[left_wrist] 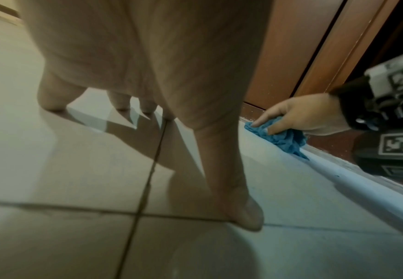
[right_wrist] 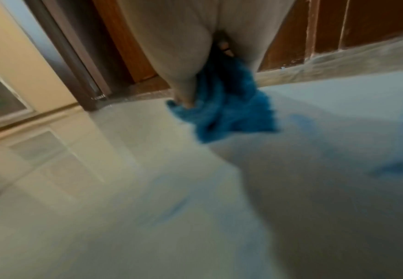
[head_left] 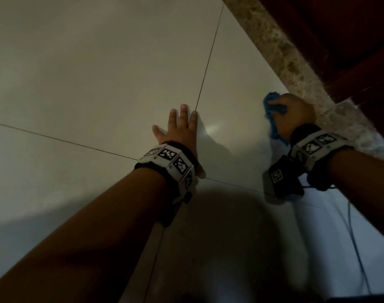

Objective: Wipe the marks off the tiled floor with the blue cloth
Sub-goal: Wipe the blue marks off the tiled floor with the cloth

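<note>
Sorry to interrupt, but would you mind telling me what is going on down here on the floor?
A person is wiping the tiled floor. Their right hand grips a bunched blue cloth against the floor, close to the speckled stone threshold below a wooden door. Their left hand rests spread on the tiles, fingers straight. Faint blue smears still show near the cloth.

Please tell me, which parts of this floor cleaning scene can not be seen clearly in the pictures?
- Floor under the blue cloth: hidden in all views by the cloth and the right hand.
- Blue marks on the floor: right wrist view is motion-blurred, so their edges are unclear.
- Left hand palm contact: head view shows only its back.
- Tile under the left palm: covered in the left wrist view.
</note>
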The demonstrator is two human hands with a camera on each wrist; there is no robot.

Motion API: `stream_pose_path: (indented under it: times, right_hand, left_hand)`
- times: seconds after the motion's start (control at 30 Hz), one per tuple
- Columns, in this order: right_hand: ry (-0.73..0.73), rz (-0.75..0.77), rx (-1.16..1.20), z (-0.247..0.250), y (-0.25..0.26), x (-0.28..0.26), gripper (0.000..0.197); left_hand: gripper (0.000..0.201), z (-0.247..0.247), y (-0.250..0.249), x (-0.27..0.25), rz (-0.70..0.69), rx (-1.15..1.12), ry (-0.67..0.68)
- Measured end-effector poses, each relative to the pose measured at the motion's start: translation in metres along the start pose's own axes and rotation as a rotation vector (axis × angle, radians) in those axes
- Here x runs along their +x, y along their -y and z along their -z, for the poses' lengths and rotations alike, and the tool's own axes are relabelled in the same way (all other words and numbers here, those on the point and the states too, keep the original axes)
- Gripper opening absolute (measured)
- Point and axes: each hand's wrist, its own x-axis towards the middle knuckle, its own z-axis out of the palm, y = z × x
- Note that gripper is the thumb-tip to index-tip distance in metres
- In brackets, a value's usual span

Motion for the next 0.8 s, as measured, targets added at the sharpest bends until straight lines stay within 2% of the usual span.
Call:
stream_pose_path:
  times: [0.07, 0.13, 0.2, 0.27, 0.33, 0.4, 0.5, 0.53, 0.57, 0.6, 0.63, 0.73, 0.8]
  right_hand:
    - [0.013, 0.114, -0.004, -0.014, 0.027, -0.018, 0.031]
    - [0.079, 0.319, 0.06, -0.029, 0.057, -0.048, 0.032]
    - [0.182, 0.524, 0.032, -0.041, 0.078, -0.082, 0.024]
    - [0.305, 0.679, -0.047, -0.042, 0.082, -0.1, 0.021]
    - [0.399, 0.758, -0.119, -0.033, 0.072, -0.091, 0.022]
    - [0.34, 0.688, -0.104, -0.024, 0.055, -0.065, 0.023]
    - [0.113, 0.261, 0.073, -0.008, 0.037, -0.027, 0.024]
    - [0.087, 0.153, 0.122, -0.007, 0.036, -0.023, 0.025]
    - [0.085, 0.109, 0.128, -0.009, 0.04, -0.025, 0.025]
    - [0.094, 0.133, 0.12, -0.013, 0.047, -0.033, 0.025]
    - [0.116, 0.221, 0.1, -0.018, 0.054, -0.045, 0.024]
    - [0.271, 0.532, -0.033, -0.033, 0.066, -0.089, 0.021]
    - [0.378, 0.634, -0.064, -0.027, 0.059, -0.095, 0.022]
  left_hand:
    - [0.154, -0.002, 0.0, 0.001, 0.002, -0.004, -0.007]
    - [0.154, -0.002, -0.001, 0.001, 0.011, 0.003, -0.012]
    - [0.152, -0.001, -0.002, 0.001, 0.017, 0.014, -0.01]
    - [0.15, 0.0, -0.002, 0.0, 0.016, 0.01, -0.009]
    - [0.15, -0.002, -0.001, -0.001, 0.009, 0.008, -0.014]
    - [0.151, -0.003, 0.001, -0.002, -0.003, 0.001, -0.024]
    - [0.153, -0.004, 0.002, -0.001, -0.011, -0.006, -0.029]
    - [0.153, -0.004, 0.002, -0.001, -0.009, -0.003, -0.025]
    - [0.153, -0.003, 0.002, -0.001, -0.005, 0.0, -0.021]
    - [0.153, -0.003, 0.001, -0.001, -0.002, 0.003, -0.018]
    - [0.154, -0.002, 0.0, 0.0, 0.0, 0.008, -0.018]
    - [0.153, -0.002, -0.001, 0.0, 0.011, 0.028, -0.014]
    - [0.153, -0.003, -0.002, 0.0, 0.012, 0.031, -0.014]
